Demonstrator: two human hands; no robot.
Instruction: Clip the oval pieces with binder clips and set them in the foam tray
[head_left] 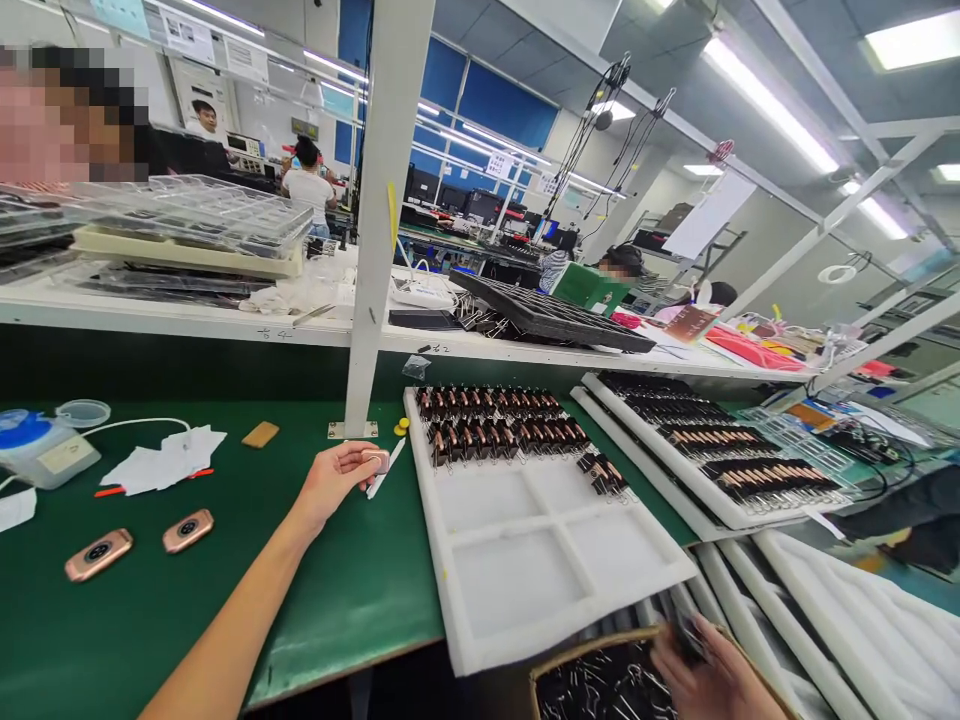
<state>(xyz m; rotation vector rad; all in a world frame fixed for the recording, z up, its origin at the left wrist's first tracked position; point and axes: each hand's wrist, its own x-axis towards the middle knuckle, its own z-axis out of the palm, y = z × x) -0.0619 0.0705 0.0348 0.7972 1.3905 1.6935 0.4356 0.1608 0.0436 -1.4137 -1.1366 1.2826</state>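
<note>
My left hand (336, 482) is closed around a rose-gold watch case (377, 460), held just over the green mat beside a white stick (386, 468). My right hand (709, 665), blurred by motion, is above a cardboard box (547, 675) of loose black binder clips (600, 685). Dark binder clips (684, 625) show in its fingers; how many is unclear. Between the hands lies a white foam tray (446, 560), with rows of clipped rose-gold cases (502, 437) along its far side. Two more watch cases (99, 553) rest on the mat at the left.
A second foam tray (667, 490) of clipped cases lies to the right, with stacked white foam trays (847, 600) nearer. A metal post (375, 230) rises behind my left hand. White papers (157, 460) and a blue-lidded bottle (45, 450) sit left. Co-workers are beyond the shelf.
</note>
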